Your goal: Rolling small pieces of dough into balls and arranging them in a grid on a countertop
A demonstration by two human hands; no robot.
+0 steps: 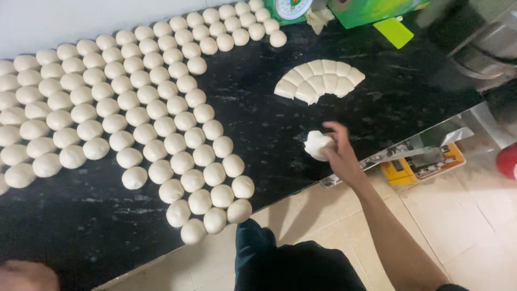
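Dozens of smooth white dough balls (134, 116) sit in tight diagonal rows across the left part of a black stone counter (258, 113). At the counter's near edge, the person's right hand (338, 153) curls its fingers loosely around one rough dough piece (316, 144), which rests on the counter against the palm. Just beyond it lies a fan of cut dough wedges (319, 81), apart from the hand. Only a blurred bit of the left hand (27, 276) shows at the bottom left corner; its fingers cannot be made out. A green-rimmed kitchen scale (291, 7) and a yellow-green scraper (394, 31) sit at the far edge.
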